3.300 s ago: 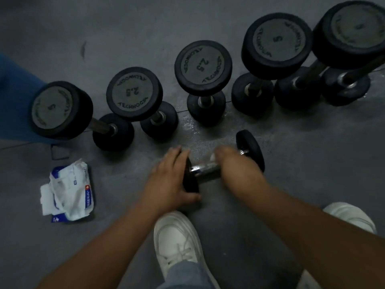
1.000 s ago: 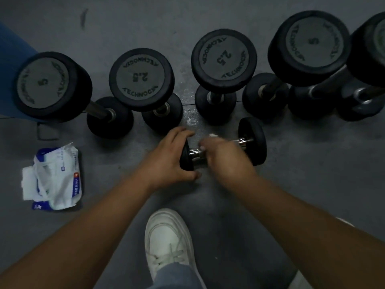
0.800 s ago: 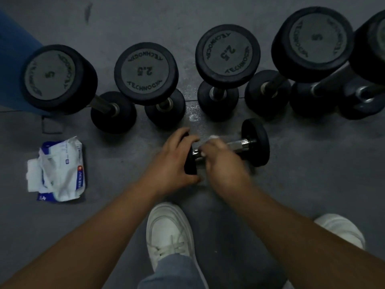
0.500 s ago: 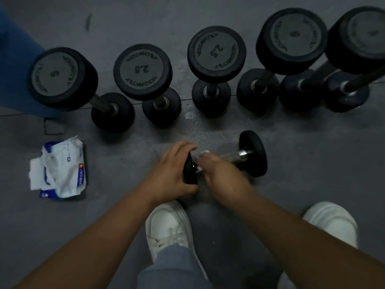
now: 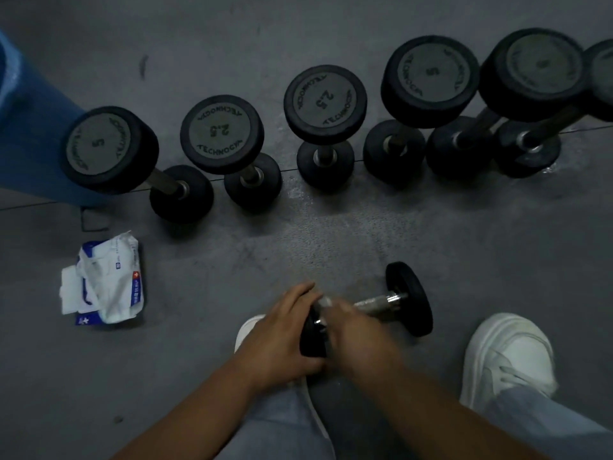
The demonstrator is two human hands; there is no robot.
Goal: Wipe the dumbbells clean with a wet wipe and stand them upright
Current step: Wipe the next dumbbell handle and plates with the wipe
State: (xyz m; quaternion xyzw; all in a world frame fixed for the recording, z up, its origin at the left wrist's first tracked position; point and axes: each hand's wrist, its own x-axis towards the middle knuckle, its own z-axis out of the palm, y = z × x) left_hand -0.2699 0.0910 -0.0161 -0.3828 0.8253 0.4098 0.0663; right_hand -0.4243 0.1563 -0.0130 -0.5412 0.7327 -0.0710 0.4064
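A small black dumbbell (image 5: 409, 298) with a chrome handle lies on its side on the grey floor. My left hand (image 5: 282, 336) grips its left weight head, fingers curled over the top. My right hand (image 5: 353, 330) is wrapped round the handle next to that head, with a bit of white wet wipe (image 5: 324, 302) showing at its fingertips. The right head and part of the handle are uncovered. Behind it, several larger black dumbbells (image 5: 325, 104) stand upright in a row.
A white and blue wet-wipe pack (image 5: 106, 283) lies on the floor at left. A blue rolled mat (image 5: 23, 127) stands at far left behind the row. My white shoes (image 5: 507, 356) are under and right of my hands.
The view has drawn back and shifted, so the dumbbell sits lower in frame. My right hand slid along the handle toward the left head. My left hand kept its grip.
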